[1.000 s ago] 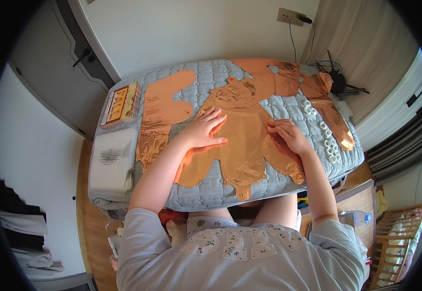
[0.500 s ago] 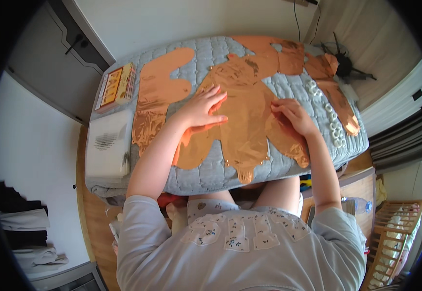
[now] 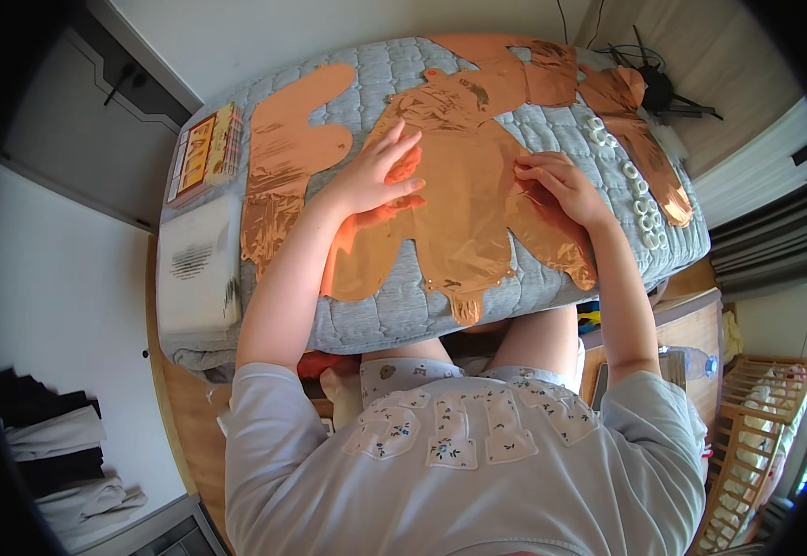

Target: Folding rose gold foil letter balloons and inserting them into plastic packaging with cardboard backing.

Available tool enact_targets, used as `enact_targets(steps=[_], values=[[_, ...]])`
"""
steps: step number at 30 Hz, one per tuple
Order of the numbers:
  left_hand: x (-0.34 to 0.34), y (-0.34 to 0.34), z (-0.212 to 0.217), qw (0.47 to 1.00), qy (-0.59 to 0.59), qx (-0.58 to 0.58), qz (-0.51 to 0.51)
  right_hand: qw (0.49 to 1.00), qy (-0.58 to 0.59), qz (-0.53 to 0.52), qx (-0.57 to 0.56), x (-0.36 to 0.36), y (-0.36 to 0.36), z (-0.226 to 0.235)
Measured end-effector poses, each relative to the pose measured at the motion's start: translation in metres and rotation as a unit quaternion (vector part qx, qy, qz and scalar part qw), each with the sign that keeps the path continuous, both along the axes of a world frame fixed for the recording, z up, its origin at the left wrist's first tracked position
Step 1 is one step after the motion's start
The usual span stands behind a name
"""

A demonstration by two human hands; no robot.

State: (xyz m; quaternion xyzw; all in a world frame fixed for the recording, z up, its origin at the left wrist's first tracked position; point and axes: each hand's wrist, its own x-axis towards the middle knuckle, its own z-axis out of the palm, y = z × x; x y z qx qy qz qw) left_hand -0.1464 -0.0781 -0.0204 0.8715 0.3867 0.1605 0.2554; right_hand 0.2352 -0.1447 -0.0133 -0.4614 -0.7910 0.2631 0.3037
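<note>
A fisheye room curves around a grey quilted mattress [image 3: 357,317], with a dark door [image 3: 79,120] beyond its left side and a wooden crib [image 3: 765,417] cut by shadow at the lower right. A black pronged device [image 3: 658,88] sits by the far right corner; what it rests on is hard to make out.

The large copper-coloured foil piece [image 3: 464,213] lies mid-mattress, its small bottom tab reaching the near edge. The left forearm hides part of its left side, and the right hand [image 3: 566,185] hides part of its right lobe. The left hand [image 3: 376,176] is spread over the foil's left side, fingers loose and parted; whether they touch or hang just above cannot be told. The right hand's thumb and forefinger meet at the foil's right margin; whether they pinch it cannot be told.

Quilting shows between the large piece and a lobed foil piece [image 3: 283,148] toward the left edge, and again toward the right, where small white rings [image 3: 644,208] lie in an uneven row beside a long foil piece [image 3: 649,157]. The foil is glossy, wrinkled and rounded in outline.

Along the left edge sit a printed box [image 3: 204,153] and, nearer the near corner, a flat whitish package [image 3: 195,278], its print unreadable.
</note>
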Motion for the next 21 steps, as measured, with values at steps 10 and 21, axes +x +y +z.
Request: enact_targets(steps=[10, 21], values=[[-0.0015, 0.0031, -0.0011, 0.997, -0.064, -0.042, 0.012, 0.999, -0.033, 0.001, 0.008, 0.0010, -0.0009, 0.0002], [0.0005, 0.0004, -0.0055, 0.998, 0.047, 0.035, 0.008, 0.999, -0.035, 0.001, -0.012, -0.0010, -0.0007, -0.0003]])
